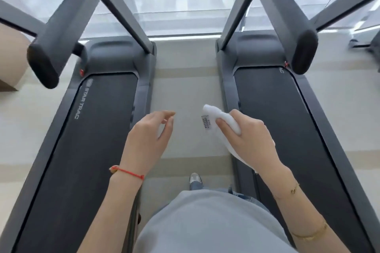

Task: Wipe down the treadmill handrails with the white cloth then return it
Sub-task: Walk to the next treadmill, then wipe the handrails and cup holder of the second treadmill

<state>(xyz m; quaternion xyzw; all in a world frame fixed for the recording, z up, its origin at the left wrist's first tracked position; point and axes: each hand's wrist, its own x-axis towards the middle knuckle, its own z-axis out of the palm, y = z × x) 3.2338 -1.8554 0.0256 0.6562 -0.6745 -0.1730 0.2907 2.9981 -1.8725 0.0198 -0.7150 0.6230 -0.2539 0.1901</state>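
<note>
A person is standing between two treadmills, the left one [86, 129] reading "STAR TRAC". The right hand [249, 136] is pinching the white cloth [213, 118], its label unreadable; the left hand [149, 136] is hovering, fingers loosely spread.

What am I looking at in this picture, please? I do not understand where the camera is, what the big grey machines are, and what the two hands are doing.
The camera sits on a person's head and looks down, so you see their own arms and body. They stand on the floor between two treadmills: the left treadmill and the right treadmill. The thick grey bars near the top are handrails, one on the left and one on the right. The right hand grips a white cloth with a small label. The left hand is relaxed and holds nothing. The cloth touches no handrail at this moment.
</note>
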